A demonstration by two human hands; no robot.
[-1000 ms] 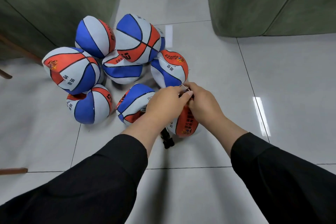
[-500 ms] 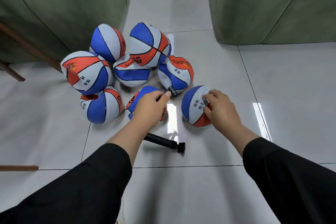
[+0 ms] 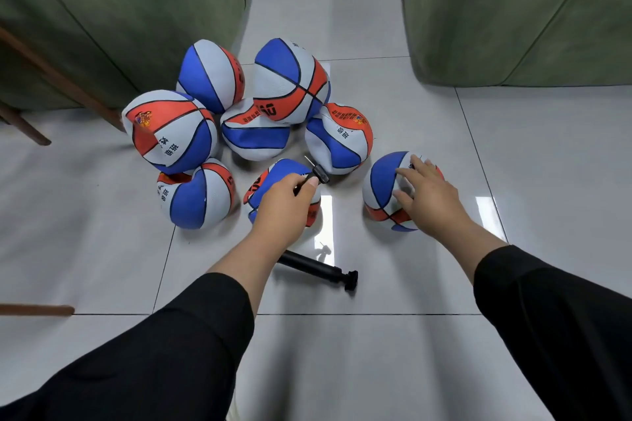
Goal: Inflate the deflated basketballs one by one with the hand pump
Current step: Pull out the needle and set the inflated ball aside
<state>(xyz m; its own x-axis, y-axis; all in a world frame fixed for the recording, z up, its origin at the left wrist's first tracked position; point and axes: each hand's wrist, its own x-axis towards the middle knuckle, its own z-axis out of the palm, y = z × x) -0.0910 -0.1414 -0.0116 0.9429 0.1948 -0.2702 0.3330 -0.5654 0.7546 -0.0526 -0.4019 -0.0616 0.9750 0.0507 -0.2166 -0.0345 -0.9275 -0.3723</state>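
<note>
— What stands around the floor [image 3: 342, 352]?

— It is pale grey tile, glossy, with dark grout lines and bright streaks of reflected light. At its far left sits a green sofa [image 3: 119, 17], upholstered, with seams running down its side.

— And across from the sofa?

— A second green seat [image 3: 513, 10], same fabric, at the far right, with a strip of floor running between the two.

— Anything wooden?

— A brown leg [image 3: 58, 79] slants in front of the sofa, down to the floor. Nearer than the sofa, at the left edge, a brown bar [image 3: 34, 310] pokes in, low over the tiles.
</note>
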